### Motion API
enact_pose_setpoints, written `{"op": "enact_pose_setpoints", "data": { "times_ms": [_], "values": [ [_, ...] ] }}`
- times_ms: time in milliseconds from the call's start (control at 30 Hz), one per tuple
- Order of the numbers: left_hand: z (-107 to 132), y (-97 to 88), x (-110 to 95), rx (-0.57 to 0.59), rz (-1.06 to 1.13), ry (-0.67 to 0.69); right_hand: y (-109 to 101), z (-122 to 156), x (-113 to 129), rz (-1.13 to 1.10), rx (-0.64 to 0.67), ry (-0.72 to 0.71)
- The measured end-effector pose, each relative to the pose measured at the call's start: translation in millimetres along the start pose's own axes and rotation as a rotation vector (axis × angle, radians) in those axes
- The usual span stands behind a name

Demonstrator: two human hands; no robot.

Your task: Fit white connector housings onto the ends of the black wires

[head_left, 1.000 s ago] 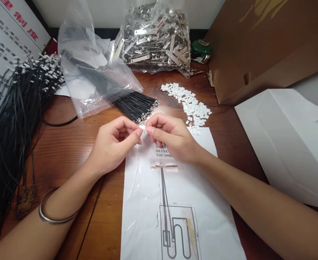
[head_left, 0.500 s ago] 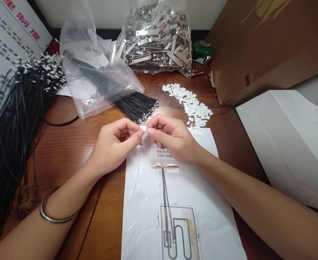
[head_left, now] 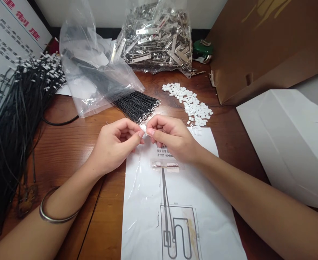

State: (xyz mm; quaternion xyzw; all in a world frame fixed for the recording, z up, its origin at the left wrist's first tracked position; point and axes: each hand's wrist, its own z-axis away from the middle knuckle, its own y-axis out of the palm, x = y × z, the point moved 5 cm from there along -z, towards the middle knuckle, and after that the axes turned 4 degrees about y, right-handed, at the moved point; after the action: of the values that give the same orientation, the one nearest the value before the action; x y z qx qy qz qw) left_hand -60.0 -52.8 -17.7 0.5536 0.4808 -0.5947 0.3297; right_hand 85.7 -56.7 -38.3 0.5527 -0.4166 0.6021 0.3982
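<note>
Just in front of the wire bundle, my left hand point(head_left: 118, 142) and my right hand point(head_left: 175, 137) meet fingertip to fingertip, both closed in a pinch. Between the tips shows a small white plastic connector housing point(head_left: 144, 128), held by my right thumb and forefinger. What my left fingers grip is too small and covered to make out. Behind them lie black wires point(head_left: 135, 104) with shiny metal terminal ends, partly inside a clear plastic bag point(head_left: 83, 97). A loose pile of white connector housings point(head_left: 196, 108) spreads on the table, right of the wires.
Under my hands lies a printed drawing sheet point(head_left: 142, 202). A bag of metal strips point(head_left: 159, 43) and a green tape measure point(head_left: 203, 51) stand at the back. Black wires with white ends point(head_left: 12, 119) hang at left. A brown box point(head_left: 269, 47) and white carton point(head_left: 286, 137) flank the right.
Both hands stay in almost the same place, fingertips still together. A little more of the white piece shows between them.
</note>
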Motion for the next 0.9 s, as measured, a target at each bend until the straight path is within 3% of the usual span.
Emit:
{"op": "enact_pose_setpoints", "data": {
  "times_ms": [900],
  "values": [
    [0.6, 0.3, 3.8, -0.022, -0.059, -0.043, 1.2, 1.9, 3.5, 0.168, -0.072, -0.043]
  ]
}}
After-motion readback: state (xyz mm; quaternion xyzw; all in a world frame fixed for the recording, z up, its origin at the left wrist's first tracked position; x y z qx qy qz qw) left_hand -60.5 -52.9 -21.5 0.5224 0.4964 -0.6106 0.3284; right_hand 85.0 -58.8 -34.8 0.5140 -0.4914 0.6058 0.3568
